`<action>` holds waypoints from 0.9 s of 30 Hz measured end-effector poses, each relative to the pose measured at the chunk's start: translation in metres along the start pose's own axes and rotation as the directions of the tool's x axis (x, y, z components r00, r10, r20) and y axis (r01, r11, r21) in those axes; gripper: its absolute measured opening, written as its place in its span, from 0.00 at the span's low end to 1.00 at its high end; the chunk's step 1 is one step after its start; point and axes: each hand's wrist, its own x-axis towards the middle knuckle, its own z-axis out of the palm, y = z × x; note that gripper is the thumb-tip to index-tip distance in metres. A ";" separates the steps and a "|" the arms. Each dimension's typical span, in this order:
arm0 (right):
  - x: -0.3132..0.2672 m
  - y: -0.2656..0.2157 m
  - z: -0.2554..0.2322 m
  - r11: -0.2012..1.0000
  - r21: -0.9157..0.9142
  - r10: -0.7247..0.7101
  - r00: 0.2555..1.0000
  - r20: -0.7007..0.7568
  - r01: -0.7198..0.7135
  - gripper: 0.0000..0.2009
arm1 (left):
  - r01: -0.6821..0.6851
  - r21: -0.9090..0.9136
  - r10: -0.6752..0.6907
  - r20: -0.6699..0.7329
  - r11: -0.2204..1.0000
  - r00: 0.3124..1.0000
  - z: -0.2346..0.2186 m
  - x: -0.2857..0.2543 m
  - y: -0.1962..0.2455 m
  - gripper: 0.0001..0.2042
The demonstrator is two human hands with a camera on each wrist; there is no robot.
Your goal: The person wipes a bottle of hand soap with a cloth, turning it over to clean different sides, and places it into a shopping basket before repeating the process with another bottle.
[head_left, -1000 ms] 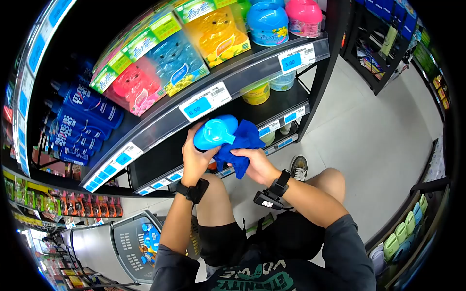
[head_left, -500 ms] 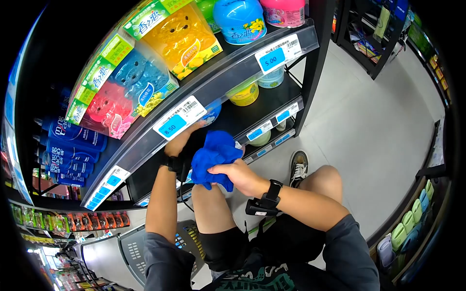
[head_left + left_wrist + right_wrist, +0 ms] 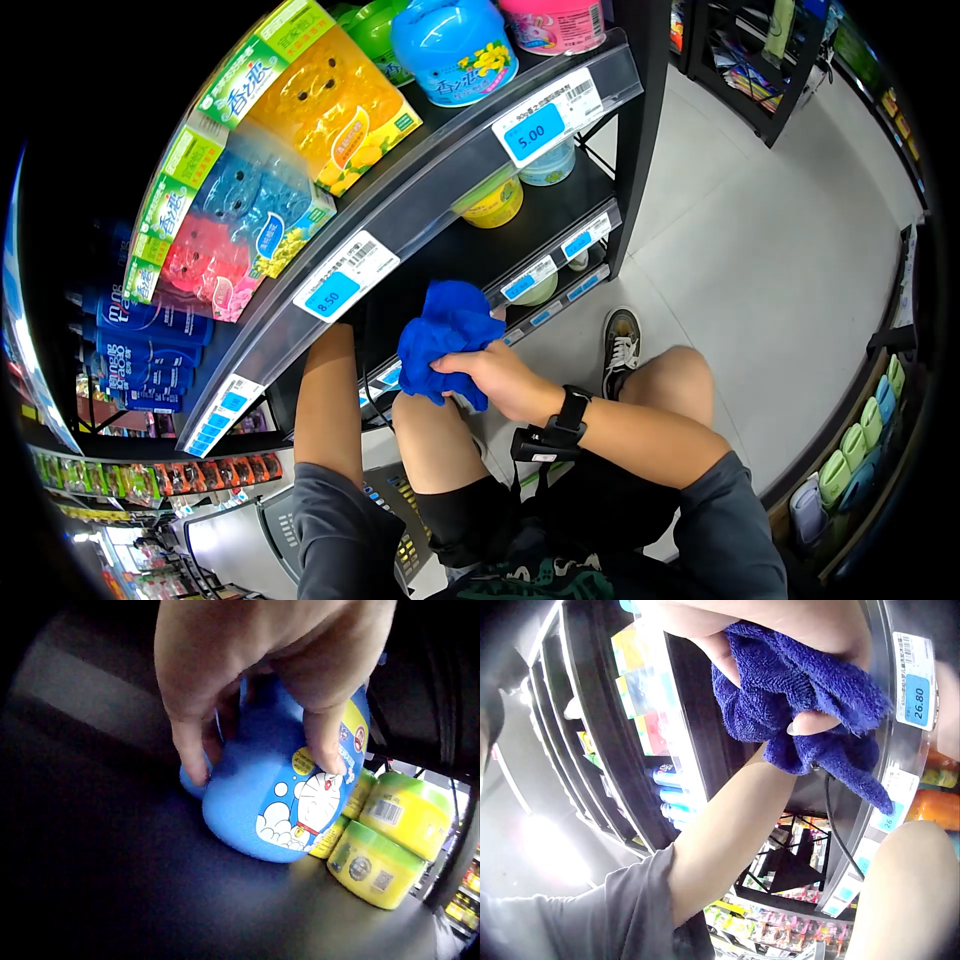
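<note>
While one left hand point(image 3: 262, 652) reaches beneath the upper shelf point(image 3: 430, 180), out of sight in the head view, the left wrist view shows it gripping one blue bottle point(image 3: 262, 802). Fingers: parted by the bottle's width, one digit pressed to each of two sides, the others mostly hidden. Bottle location: inside the shelving, over a dark shelf surface point(image 3: 112, 855); cannot tell whether its base touches. Just beside it, two yellow jars point(image 3: 379, 862) with green lids show plainly, stacked; parts of two more show behind.

One right hand point(image 3: 505, 380) holds one crumpled blue cloth point(image 3: 445, 335), in front of the shelving. Fingers: curled into the fabric, thumb on top.

Upper shelf count: three bear-shaped packs point(image 3: 330, 100) (pink, blue, yellow); three round tubs point(image 3: 455, 50) (green, blue, pink). Below: two smaller tubs point(image 3: 495, 205), one yellow, one pale blue.
</note>
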 end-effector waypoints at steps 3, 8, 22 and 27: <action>-0.002 -0.004 -0.001 1.000 0.016 -0.009 1.000 0.002 0.009 0.16 | 0.019 0.012 -0.019 -0.008 1.000 1.000 -0.003 0.001 -0.003 0.23; -0.004 -0.006 -0.002 1.000 0.008 -0.020 1.000 0.024 0.020 0.16 | 0.042 0.019 -0.042 -0.032 0.999 0.999 -0.008 -0.003 -0.006 0.23; -0.002 -0.010 -0.017 0.998 0.002 -0.058 0.998 0.010 0.058 0.15 | -0.158 0.669 0.163 0.055 0.726 0.985 -0.067 -0.054 -0.003 0.22; -0.006 -0.013 -0.023 0.992 -0.006 -0.130 0.991 -0.045 0.130 0.13 | 0.360 -0.441 -0.417 -0.036 0.822 0.908 -0.058 -0.154 0.160 0.19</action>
